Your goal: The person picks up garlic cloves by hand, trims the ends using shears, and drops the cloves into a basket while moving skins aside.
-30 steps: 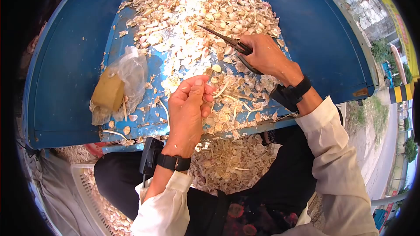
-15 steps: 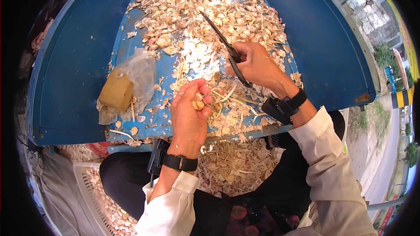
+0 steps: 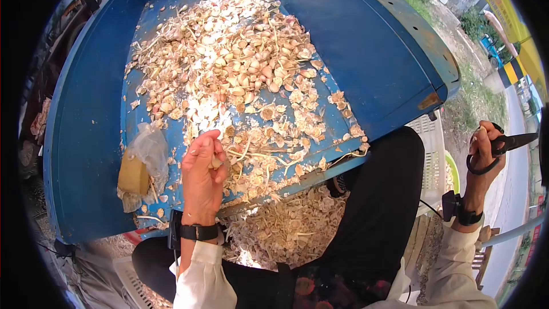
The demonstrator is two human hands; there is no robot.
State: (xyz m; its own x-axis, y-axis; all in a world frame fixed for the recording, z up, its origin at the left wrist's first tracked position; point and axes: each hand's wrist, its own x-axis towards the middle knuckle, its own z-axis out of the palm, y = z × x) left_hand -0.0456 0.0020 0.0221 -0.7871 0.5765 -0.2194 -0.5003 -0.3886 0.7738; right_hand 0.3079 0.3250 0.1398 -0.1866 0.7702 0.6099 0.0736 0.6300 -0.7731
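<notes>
My left hand is half curled above the near edge of the blue metal bed, its fingers closed around garlic; one garlic clove shows between the fingers. Far out to the right, beyond the bed, my right hand grips black scissors whose blades point right and look closed. A large heap of loose garlic cloves covers the middle of the bed. Nearer to me lie papery skins, cut root ends and dry stems.
A tan block with a clear plastic bag sits left of my left hand. The blue side wall rises on the right. A white crate and green-rimmed container stand right of my knee. Skins pile below.
My right hand has swung from over the heap out to the far right with the scissors. The view has turned right; my left hand keeps its place near the bed's edge.
</notes>
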